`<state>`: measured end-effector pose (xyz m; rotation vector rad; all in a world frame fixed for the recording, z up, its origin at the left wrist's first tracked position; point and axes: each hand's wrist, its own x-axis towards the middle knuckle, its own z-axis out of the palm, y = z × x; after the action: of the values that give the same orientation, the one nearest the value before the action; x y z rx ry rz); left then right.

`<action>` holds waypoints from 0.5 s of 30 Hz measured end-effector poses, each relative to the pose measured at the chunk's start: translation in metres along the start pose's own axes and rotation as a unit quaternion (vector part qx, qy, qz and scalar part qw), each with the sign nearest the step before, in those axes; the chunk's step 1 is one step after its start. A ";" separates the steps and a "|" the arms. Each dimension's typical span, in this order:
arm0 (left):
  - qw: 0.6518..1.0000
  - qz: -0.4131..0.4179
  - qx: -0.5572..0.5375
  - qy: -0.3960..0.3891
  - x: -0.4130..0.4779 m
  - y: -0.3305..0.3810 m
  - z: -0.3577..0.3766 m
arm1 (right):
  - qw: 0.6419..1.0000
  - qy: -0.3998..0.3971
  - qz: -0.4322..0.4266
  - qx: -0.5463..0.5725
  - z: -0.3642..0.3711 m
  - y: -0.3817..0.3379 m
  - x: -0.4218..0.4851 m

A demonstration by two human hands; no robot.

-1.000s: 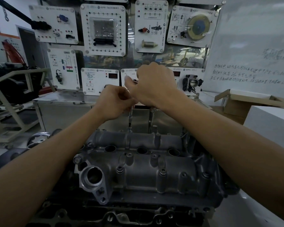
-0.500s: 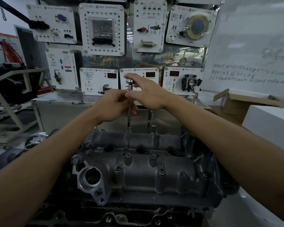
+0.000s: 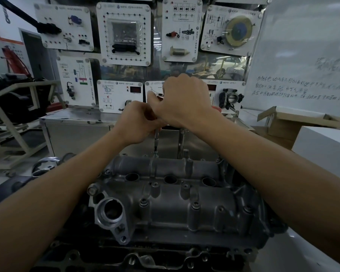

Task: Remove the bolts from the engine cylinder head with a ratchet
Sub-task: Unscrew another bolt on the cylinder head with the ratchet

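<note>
Above the far edge of the grey cast-metal engine cylinder head, I see my left hand curled shut around the thin dark upright extension bar, whose lower tip sits on a small steel bolt at the head's back rim. Just right, touching it, my right hand wraps its fingers over the shiny chrome ratchet on top of the bar. Farther right, an open brown cardboard box rests beside a white block.
</note>
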<state>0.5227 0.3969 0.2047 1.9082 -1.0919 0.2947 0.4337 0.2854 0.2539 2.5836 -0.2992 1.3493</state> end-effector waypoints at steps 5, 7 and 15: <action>0.998 0.032 -0.018 -0.044 0.000 -0.007 -0.006 | 0.966 -0.205 -0.020 0.159 0.013 0.012 -0.004; 0.995 0.030 -0.067 -0.066 -0.001 -0.007 -0.006 | 0.923 -0.273 -0.006 0.270 0.015 0.019 -0.003; 0.994 0.004 -0.107 -0.025 0.000 -0.007 -0.004 | 0.963 -0.202 -0.027 0.176 0.013 0.018 0.000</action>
<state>0.5289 0.4012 0.2032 1.7294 -1.1179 0.1286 0.4387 0.2643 0.2480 3.1319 -0.0498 0.9126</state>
